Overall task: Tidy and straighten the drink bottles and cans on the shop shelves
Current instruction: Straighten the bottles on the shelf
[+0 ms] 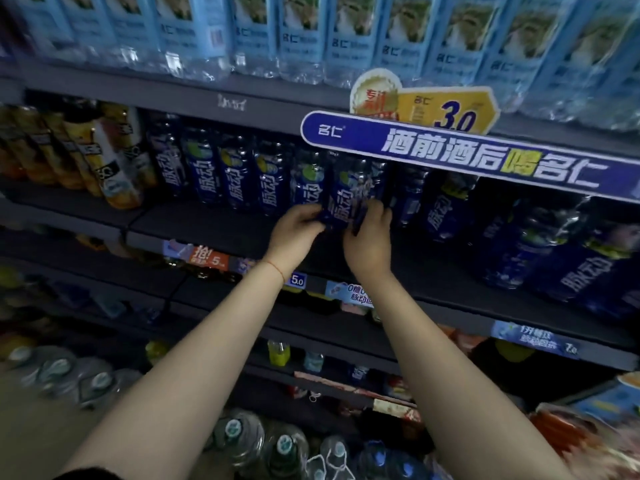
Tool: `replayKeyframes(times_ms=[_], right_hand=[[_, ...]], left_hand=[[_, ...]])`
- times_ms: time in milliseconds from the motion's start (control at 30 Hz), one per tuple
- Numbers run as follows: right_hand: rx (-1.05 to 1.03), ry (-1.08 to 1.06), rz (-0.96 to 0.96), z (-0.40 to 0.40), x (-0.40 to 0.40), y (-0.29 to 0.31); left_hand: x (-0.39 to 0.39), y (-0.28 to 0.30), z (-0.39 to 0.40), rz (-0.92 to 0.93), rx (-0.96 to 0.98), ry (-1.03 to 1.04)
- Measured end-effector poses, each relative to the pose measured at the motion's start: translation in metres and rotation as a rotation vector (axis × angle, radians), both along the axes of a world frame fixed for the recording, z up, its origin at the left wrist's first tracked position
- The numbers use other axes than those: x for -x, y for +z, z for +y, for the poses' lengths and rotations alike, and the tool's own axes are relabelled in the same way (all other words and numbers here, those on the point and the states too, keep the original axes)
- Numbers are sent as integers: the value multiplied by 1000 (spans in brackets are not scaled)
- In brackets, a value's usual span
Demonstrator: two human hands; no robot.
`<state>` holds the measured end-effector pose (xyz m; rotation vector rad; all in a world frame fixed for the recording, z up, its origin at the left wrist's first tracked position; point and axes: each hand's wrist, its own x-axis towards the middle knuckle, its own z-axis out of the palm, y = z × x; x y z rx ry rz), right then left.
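Both hands on one blue bottle (346, 199), middle shelf (214, 223), roughly centre of the row of matching blue bottles (235, 174). Left hand (294, 230) wraps the lower left side, fingers curled round the label; right hand (369, 233) grips the lower right side, fingertips (375, 207) hooked onto it. The bottle stands a bit forward of its neighbours and looks slightly tilted, though blur makes that hard to call.

Handling: probably a full plastic drink bottle, so fairly heavy, body stiff enough but with a slick film label that can slide under the fingers. Best held low on the body as now, then twisted so the label faces out.

Around: another blue bottle (308, 188) sits just beside on the left, close enough to get knocked. The blue promo sign (467, 157) hangs over the bottle tops to the right, limiting any lift. Orange bottles (114, 161) lean at far left. Pale blue bottles (304, 32) line the top shelf.
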<state>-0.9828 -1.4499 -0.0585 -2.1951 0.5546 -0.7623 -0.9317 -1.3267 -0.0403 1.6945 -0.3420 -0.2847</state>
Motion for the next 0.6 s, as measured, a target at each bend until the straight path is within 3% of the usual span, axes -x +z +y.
replayKeyframes(times_ms=[67, 167, 367, 433, 600], right_hand=[[59, 101, 22, 4, 4, -5], [51, 192, 215, 7, 1, -8], [-19, 228, 382, 5, 5, -3], [-29, 217, 331, 10, 12, 1], [-105, 156, -102, 54, 52, 8]], left_hand=[[7, -5, 8, -92, -53, 88], [16, -8, 16, -201, -232, 112], [24, 2, 22, -236, -331, 81], [28, 3, 26, -242, -337, 85], [47, -11, 64, -178, -178, 168]])
